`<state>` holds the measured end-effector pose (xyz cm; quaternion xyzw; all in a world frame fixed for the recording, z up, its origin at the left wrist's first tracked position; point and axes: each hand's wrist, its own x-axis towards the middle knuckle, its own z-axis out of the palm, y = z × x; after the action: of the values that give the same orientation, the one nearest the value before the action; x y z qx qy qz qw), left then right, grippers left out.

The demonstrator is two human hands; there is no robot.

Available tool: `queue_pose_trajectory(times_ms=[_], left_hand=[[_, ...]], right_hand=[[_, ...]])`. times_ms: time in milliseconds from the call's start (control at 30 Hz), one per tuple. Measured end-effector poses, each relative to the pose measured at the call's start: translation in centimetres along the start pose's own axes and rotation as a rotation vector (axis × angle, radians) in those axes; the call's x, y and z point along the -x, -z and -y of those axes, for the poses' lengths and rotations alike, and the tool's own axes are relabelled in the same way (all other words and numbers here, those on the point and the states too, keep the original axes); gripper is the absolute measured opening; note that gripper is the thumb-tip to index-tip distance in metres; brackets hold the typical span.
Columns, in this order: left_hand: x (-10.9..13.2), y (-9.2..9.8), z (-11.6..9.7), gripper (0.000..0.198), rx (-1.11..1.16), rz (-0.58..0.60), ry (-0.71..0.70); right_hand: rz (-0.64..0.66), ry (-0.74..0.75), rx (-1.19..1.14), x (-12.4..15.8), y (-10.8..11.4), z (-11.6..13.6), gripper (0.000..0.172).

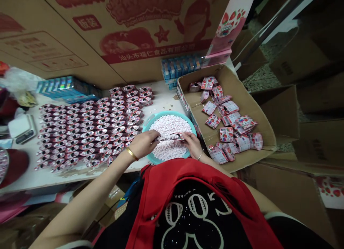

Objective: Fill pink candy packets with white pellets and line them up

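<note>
A scale [21, 129] stood near the left edge of the table [160, 95], with upright pouches [88, 132] in rows beside it. Near the front edge, the left hand [143, 145] pinched one end of a packet [177, 135] low over white pellets [172, 121] in a basin [147, 126]; the right hand [192, 145] pinched the other. At the right end, a carton [252, 105] held loose bags [228, 121].

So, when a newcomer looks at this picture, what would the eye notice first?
Probably the round turquoise plastic basin of small whitish pellets at the centre, beneath the left hand and right hand. Next come the rows of red and pink packets on the white table to its left, and the open brown cardboard tray of loose packets to its right.
</note>
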<state>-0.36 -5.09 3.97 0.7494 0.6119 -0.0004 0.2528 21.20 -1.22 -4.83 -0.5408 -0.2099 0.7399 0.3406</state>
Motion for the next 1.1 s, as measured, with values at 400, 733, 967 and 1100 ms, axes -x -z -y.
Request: queue_pose_trajectory(times_ms=[400,733,967,1100], left_hand=[[-0.3,3.7,-6.1,0.021,-0.353,-0.001,0.032],[-1.8,-1.0,-0.3,0.064,0.192,-0.183,-0.026],[-5.8,-0.6,1.2,0.024,0.137,-0.14,-0.149],[-7.0,1.0,3.4,0.033,0.238,-0.19,-0.184]], right_hand=[[0.045,-0.048,-0.087,-0.9,0.0,-0.6,0.043],[0.184,-0.141,-0.115,-0.9,-1.2,-0.7,0.035],[0.225,-0.023,-0.152,-2.5,-5.2,1.7,0.021],[0.203,0.005,-0.138,-3.9,-6.1,3.0,0.022]])
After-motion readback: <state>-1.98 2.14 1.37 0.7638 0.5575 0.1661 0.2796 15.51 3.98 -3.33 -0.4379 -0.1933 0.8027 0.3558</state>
